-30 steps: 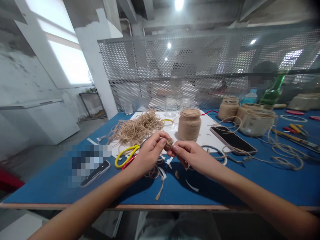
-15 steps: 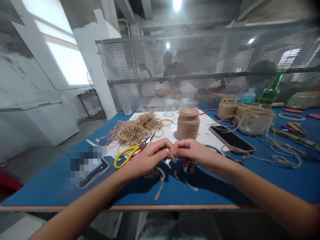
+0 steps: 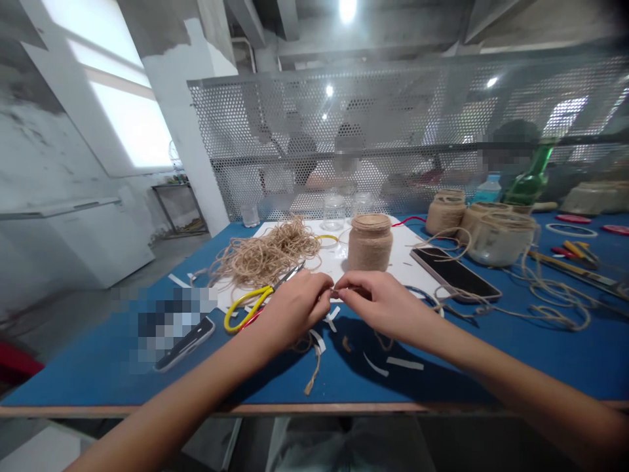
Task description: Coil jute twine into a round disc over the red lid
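Note:
My left hand point(image 3: 295, 306) and my right hand point(image 3: 376, 298) meet just above the blue table point(image 3: 98, 360), fingertips pinched together on a small piece of jute twine point(image 3: 336, 293) that is mostly hidden between them. Loose twine ends point(image 3: 312, 379) trail onto the table below my left hand. A jar wrapped in twine point(image 3: 370, 242) stands just beyond my hands on white paper point(image 3: 407, 259). Yellow-handled scissors point(image 3: 255, 299) lie left of my left hand, next to a loose heap of twine point(image 3: 268, 254).
A phone point(image 3: 455, 273) lies right of the jar, another phone point(image 3: 185, 343) at front left. More twine-wrapped jars point(image 3: 491, 233), a green bottle point(image 3: 531, 177), loose cord point(image 3: 555, 305) and tools point(image 3: 577, 252) fill the right side. People sit behind a perforated metal screen point(image 3: 393, 131). White paper strips point(image 3: 404, 362) litter the front.
My hands dropped from a raised pinch on a twine bundle down toward the table, then lifted slightly. A white strip now lies below my right hand.

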The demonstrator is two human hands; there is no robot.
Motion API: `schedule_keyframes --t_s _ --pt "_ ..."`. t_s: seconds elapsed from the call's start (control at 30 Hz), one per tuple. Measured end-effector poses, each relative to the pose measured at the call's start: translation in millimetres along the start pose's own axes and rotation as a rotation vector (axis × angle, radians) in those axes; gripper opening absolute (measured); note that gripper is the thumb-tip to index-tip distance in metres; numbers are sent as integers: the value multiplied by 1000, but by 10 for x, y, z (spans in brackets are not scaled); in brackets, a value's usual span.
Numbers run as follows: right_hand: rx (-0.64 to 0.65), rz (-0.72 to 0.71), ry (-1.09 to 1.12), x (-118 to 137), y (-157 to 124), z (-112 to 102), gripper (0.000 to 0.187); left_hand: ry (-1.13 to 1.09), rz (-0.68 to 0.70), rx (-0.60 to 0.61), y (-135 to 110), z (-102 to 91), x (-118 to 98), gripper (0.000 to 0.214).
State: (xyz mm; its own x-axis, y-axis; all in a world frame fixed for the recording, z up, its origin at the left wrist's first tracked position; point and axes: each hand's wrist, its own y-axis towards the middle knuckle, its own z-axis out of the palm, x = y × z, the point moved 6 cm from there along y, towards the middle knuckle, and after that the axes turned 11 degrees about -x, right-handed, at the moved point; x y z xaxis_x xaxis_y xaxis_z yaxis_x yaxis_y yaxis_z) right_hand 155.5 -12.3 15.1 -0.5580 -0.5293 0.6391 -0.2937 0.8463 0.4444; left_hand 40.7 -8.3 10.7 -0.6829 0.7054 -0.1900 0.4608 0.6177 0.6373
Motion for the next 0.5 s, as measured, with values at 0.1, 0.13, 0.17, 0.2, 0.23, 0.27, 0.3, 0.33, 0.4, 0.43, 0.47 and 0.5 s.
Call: schedule_keyframes --t_s 0.1,0.13,0.17,0.2,0.23,0.27,0.3,0.33,0.4,0.43,0.47,0.5 --pt "3 8 -8 37 -43 1 22 6 -51 -48 15 -54 64 14" --pt "4 15 -7 50 -62 0 22 -24 -96 -92 24 -94 98 14" --pt "4 23 -5 63 -83 -2 22 -73 -151 -140 33 -137 136 13" --pt "7 30 0 76 -105 -2 22 -141 -211 -190 39 -179 178 13" --pt "12 33 8 90 -128 2 23 -227 -272 -236 44 -211 220 13" --pt "23 31 17 102 -153 11 25 -329 -332 -282 46 -237 261 14" --pt "38 23 22 114 -178 24 26 -442 -385 -330 47 -254 298 14" --pt "49 11 22 122 -200 38 27 -559 -430 -383 45 -266 330 15" --pt "61 -12 0 123 -234 62 27 -804 -508 -471 38 -258 380 15" --pt "64 -19 -16 114 -242 72 27 -928 -544 -495 35 -237 395 15" --pt "67 -22 -29 100 -241 79 26 -1046 -577 -499 34 -207 402 14" --pt "72 -23 -35 82 -232 86 26 -1154 -609 -476 35 -168 397 13"
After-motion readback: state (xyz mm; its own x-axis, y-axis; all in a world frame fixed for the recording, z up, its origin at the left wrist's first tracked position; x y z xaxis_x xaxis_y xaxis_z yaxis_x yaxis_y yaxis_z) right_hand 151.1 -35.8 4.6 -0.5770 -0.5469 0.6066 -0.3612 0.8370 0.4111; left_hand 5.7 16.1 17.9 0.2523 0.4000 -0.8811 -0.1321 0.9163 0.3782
